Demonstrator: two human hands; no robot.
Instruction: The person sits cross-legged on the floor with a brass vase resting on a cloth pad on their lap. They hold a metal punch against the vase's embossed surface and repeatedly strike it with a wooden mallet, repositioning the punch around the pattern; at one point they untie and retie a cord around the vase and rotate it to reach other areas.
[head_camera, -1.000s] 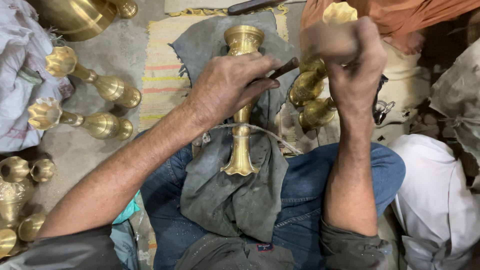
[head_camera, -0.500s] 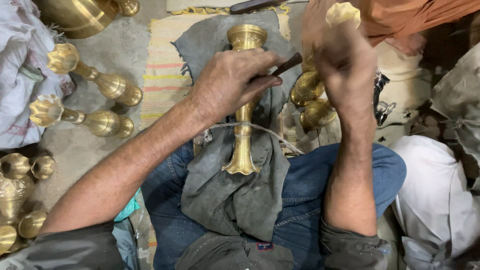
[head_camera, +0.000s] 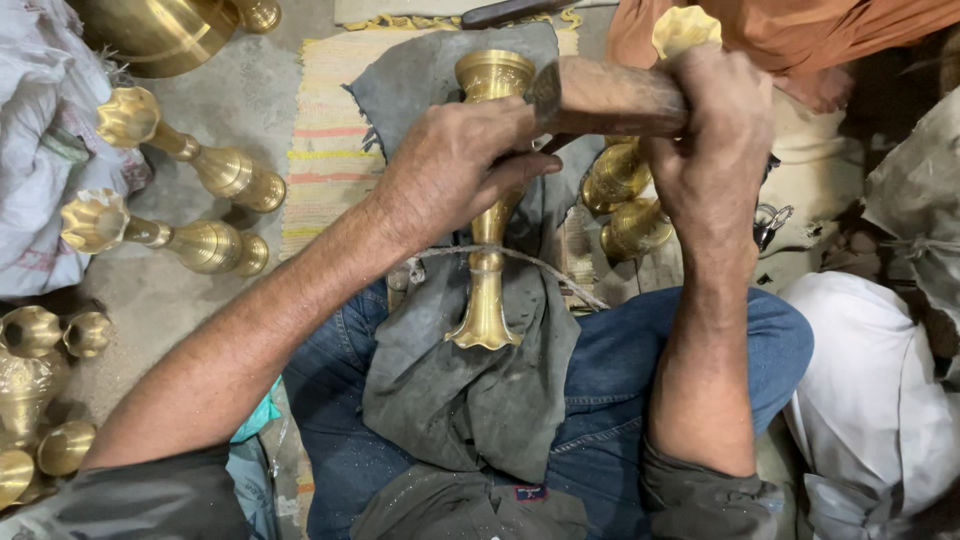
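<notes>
The vase (head_camera: 487, 230) is brass-coloured metal, smooth with a satin shine. The cloth (head_camera: 470, 390) beneath it is grey, matt and creased. The hammer handle (head_camera: 620, 97) is worn, dull wood. The jeans (head_camera: 620, 370) are dusty blue denim. The floor (head_camera: 190, 290) looks rough grey concrete.

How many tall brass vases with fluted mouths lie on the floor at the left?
2: one brass vase lies higher up at the left, the other brass vase just below it. Other brass pieces at the frame edges are cut off, so more may be hidden.
</notes>
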